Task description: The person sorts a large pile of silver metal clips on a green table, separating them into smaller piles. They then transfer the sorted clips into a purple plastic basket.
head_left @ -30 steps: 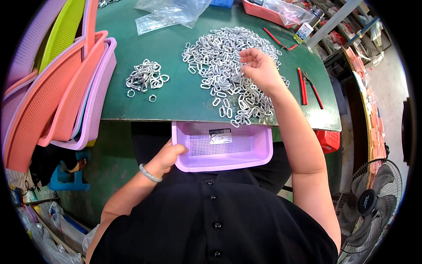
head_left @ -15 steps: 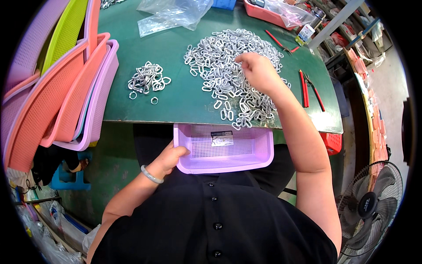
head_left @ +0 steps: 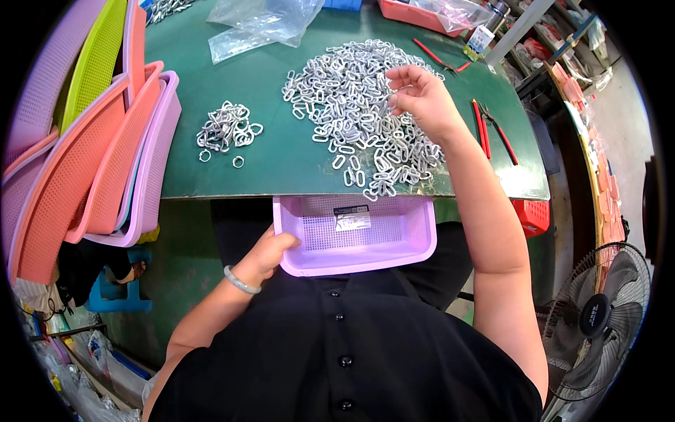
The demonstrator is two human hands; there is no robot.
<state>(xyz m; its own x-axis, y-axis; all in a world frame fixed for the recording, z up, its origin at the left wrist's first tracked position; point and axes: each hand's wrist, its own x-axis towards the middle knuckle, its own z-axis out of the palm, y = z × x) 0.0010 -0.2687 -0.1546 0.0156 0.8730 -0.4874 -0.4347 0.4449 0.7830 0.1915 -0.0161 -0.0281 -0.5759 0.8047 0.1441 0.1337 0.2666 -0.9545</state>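
My left hand (head_left: 266,254) grips the left end of a lilac plastic basket (head_left: 355,269), its thumb over the rim. The basket rests on my lap against the table's front edge; a label lies inside on its perforated bottom. Above the right part of a big heap of grey metal chain links (head_left: 341,95) hovers my right hand (head_left: 430,105). Its fingers are apart and slightly curled, with nothing visible between them. Some links spill toward the front edge. Left of the heap sits a smaller pile of links and rings (head_left: 228,126).
Stacked plastic baskets (head_left: 105,162) crowd the left side. Red-handled pliers (head_left: 496,130) and another pair (head_left: 439,56) lie right of the heap. Plastic bags (head_left: 264,28) and a pink tray (head_left: 415,17) are at the back. A fan (head_left: 596,315) stands at lower right.
My right hand's fingers have spread from a closer curl, and the hand has lifted slightly up and to the right. My left hand keeps its grip on the basket. The view has shifted slightly.
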